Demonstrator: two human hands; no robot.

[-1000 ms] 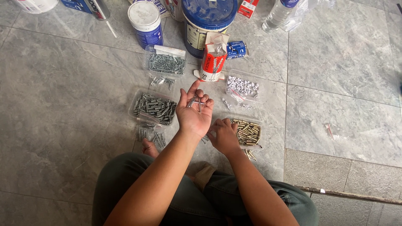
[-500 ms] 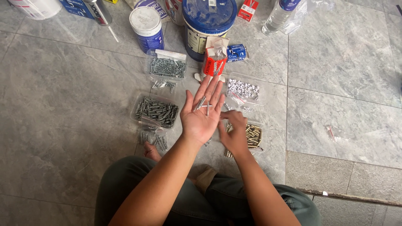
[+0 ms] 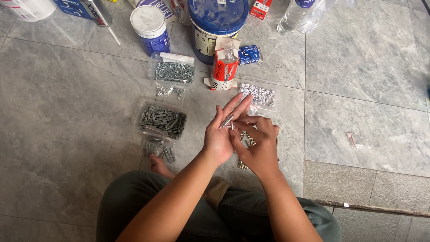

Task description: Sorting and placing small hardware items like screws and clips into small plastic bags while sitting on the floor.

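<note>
Sorting in hand: left hand [image 3: 220, 134] open flat, cradling a few screws [image 3: 227, 121]; right hand [image 3: 257, 143] pinching one off the palm. Likely next: a careful drop into the bag of screws [image 3: 162, 120] at nine o'clock.

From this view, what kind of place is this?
Probably a room under repair or a home work area: grey tiled floor, bags of screws and wall plugs, and a blue-lidded bucket.
</note>
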